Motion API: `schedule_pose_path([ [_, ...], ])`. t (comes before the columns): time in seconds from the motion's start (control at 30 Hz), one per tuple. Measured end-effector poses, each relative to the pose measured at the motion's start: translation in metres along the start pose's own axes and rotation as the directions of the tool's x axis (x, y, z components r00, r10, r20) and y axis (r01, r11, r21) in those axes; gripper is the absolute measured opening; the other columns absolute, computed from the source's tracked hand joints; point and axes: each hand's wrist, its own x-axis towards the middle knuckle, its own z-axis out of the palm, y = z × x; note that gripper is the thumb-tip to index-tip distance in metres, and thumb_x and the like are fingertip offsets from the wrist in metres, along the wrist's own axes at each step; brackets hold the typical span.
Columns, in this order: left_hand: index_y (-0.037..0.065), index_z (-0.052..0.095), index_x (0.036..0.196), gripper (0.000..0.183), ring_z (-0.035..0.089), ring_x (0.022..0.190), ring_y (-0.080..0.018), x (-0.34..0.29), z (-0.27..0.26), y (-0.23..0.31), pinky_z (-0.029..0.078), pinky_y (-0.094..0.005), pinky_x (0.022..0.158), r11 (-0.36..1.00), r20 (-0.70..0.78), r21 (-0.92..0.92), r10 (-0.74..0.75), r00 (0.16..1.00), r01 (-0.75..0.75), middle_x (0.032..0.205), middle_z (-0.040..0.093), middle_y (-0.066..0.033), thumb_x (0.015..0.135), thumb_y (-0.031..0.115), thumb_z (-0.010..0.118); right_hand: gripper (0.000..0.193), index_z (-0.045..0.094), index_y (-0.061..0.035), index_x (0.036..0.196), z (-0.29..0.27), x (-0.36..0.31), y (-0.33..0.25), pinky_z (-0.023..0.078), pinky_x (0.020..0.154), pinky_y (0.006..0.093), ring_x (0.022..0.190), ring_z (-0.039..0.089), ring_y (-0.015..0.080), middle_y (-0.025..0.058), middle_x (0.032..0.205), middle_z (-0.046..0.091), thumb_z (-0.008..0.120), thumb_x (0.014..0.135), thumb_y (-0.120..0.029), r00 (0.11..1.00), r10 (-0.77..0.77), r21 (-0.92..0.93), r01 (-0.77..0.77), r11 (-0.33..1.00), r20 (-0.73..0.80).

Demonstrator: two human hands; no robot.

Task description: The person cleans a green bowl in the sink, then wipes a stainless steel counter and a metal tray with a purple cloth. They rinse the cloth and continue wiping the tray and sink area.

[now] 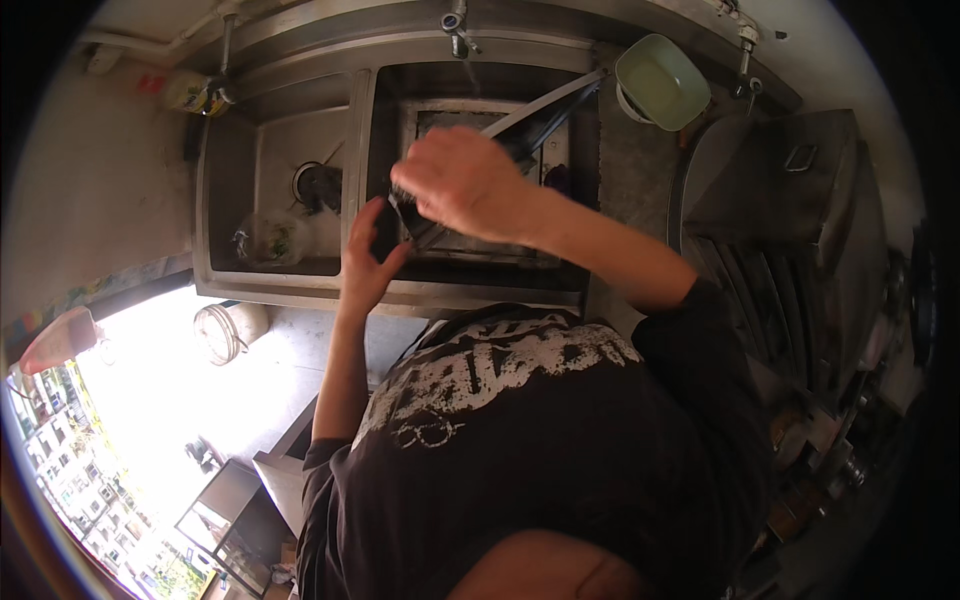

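Note:
My right hand [465, 185] is closed in a fist above the right sink basin [480, 80], slightly blurred. Something small and greyish shows below its fingers, too unclear to name. Just left of it and nearer to me, my left hand [368, 262] has its thumb and fingers apart around a dark gap by the basin's left side. I see nothing plainly held in it. Under the hands lies a square metal frame [552, 160], partly hidden by the right hand and forearm. A long flat metal strip [545, 105] slants from it up to the basin's far right corner.
The left basin [300, 125] holds a clear plastic bag [275, 238] and a dark lump near the drain. A tap [455, 30] stands behind. A pale green tub [662, 82] sits on the right ledge beside slotted metal equipment [765, 300]. A white bucket [222, 332] stands left.

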Motion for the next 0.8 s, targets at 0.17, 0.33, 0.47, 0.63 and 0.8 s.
schedule_pose_path([
  [0.17,-0.003,0.061,0.090,0.014,0.062,0.067,-0.0303,0.016,0.031,0.007,0.047,-0.0365,0.061,0.989,-0.023,-0.081,-0.126,0.992,0.124,0.072,0.063,-0.0185,0.079,0.006,0.064,0.020,0.056,-0.0106,0.085,0.052,-0.020,-0.012,0.040,0.071,0.0341,0.077,0.053,0.0193,0.0023,0.077,0.050,0.063,0.068,-0.017,0.999,-0.036,-0.029,0.037,0.999,0.024],
  [0.33,0.000,0.064,0.104,0.022,0.063,0.072,-0.0182,0.003,0.027,-0.004,0.047,-0.0300,0.066,0.975,-0.013,-0.126,-0.187,0.982,0.184,0.081,0.067,-0.0149,0.085,0.012,0.064,0.040,0.056,-0.0090,0.102,0.037,-0.057,0.058,0.036,0.096,0.0424,0.098,0.056,0.0237,0.0060,0.096,0.057,0.070,0.064,-0.012,0.996,0.069,-0.142,-0.061,0.988,0.051],
  [0.47,0.000,0.064,0.104,0.024,0.060,0.070,-0.0168,0.002,0.020,-0.009,0.047,-0.0287,0.067,0.954,0.009,-0.117,-0.278,0.960,0.277,0.080,0.067,-0.0126,0.084,0.015,0.066,0.035,0.054,-0.0078,0.105,0.011,-0.067,0.140,0.036,0.096,0.0439,0.106,0.050,0.0305,0.0120,0.104,0.054,0.064,0.072,-0.010,0.987,0.148,-0.319,-0.161,0.934,-0.065],
  [0.63,0.000,0.065,0.102,0.028,0.059,0.072,-0.0147,0.008,0.010,0.005,0.046,-0.0281,0.069,0.911,0.083,-0.129,-0.384,0.920,0.392,0.080,0.067,-0.0099,0.082,0.019,0.069,0.029,0.053,-0.0007,0.112,0.036,-0.080,0.175,0.041,0.087,0.0292,0.097,0.053,0.0185,0.0088,0.103,0.058,0.051,0.084,-0.009,0.624,0.742,0.761,-0.597,0.252,0.244],
  [0.8,0.000,0.060,0.113,0.040,0.058,0.092,-0.0137,-0.005,-0.038,0.016,0.044,-0.0272,0.084,0.915,0.268,-0.064,-0.370,0.890,0.399,0.097,0.066,-0.0082,0.079,0.017,0.071,0.027,0.055,-0.0001,0.109,0.048,-0.068,0.131,0.043,0.073,0.0266,0.080,0.053,0.0118,0.0067,0.086,0.059,0.048,0.084,-0.011,0.609,0.786,0.720,-0.592,0.363,0.103],
])
